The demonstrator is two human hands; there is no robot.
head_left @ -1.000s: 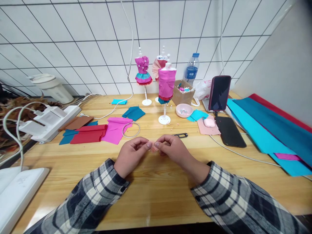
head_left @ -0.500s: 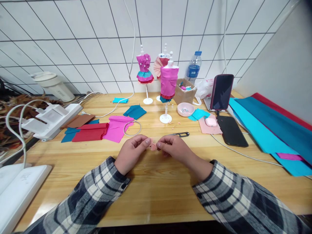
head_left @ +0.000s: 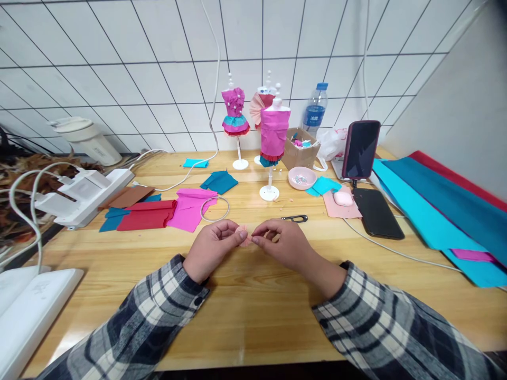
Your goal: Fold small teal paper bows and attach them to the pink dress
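Note:
A small pleated piece of peach crepe paper [head_left: 247,241] is held between my two hands above the front of the table. My left hand [head_left: 214,250] pinches it between thumb and index finger. From the other side, the closed fingertips of my right hand [head_left: 285,245] grip its edge. Just behind my right hand lie black thread snips [head_left: 296,218], their blades partly hidden. A thin wire ring [head_left: 215,209] rests behind my left hand, overlapping a magenta paper sheet [head_left: 190,210]. Straight ahead stands a small dress form [head_left: 274,133] wrapped in magenta paper.
Two more dressed forms, one in a magenta top [head_left: 234,105], stand behind. A pink bowl [head_left: 301,178], cardboard box [head_left: 300,152], water bottle [head_left: 315,111] and phones [head_left: 377,212] sit to the right. Red paper [head_left: 146,215] and a power strip [head_left: 89,198] lie left.
My right fingertips have moved slightly left, closer to my left hand. The peach paper looks more gathered, with less of its fan showing.

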